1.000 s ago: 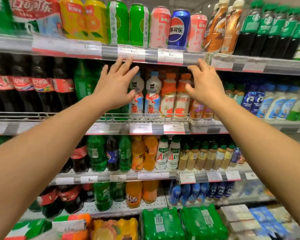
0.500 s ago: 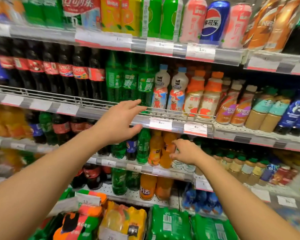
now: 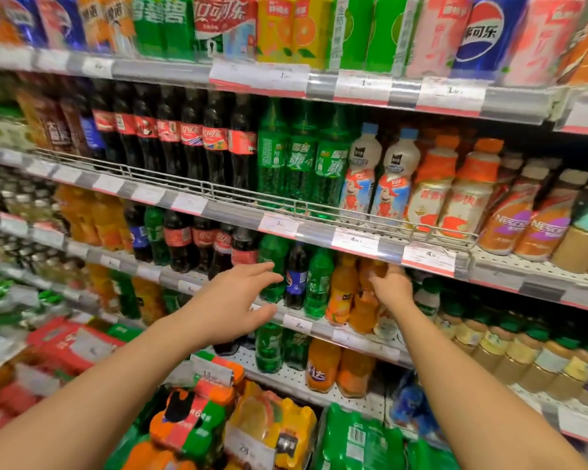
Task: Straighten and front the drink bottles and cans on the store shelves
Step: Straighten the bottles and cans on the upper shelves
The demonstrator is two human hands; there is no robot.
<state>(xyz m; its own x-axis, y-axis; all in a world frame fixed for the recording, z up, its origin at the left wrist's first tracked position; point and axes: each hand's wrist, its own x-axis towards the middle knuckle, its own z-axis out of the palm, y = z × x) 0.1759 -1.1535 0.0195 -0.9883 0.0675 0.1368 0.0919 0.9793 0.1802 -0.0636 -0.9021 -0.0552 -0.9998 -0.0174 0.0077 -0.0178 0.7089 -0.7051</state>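
Since the earlier frame both hands have dropped from the second shelf's edge to the third shelf, and the right hand (image 3: 389, 287) has pushed in among the orange drink bottles. Its grip is now curled round the neck of the rear orange bottle (image 3: 365, 310), fingers closed on it just under the price rail (image 3: 353, 244) of the shelf above; the neighbouring orange bottle (image 3: 342, 293) stands touching it on the left. The left hand (image 3: 233, 303) hovers with the grip spread wide, fingers (image 3: 258, 269) straight and thumb apart, holding nothing; its fingertips lie just in front of a green soda bottle (image 3: 272, 262), though contact cannot be told. Just right of that bottle stand a dark cola bottle with a blue label (image 3: 296, 278) and another green bottle (image 3: 318, 283), all upright on the third shelf between the two hands. On the shelf above, behind a wire rail (image 3: 218, 188), rows of red-labelled cola bottles (image 3: 190, 137) and green Sprite bottles (image 3: 299, 157) stand upright, with labels facing out.
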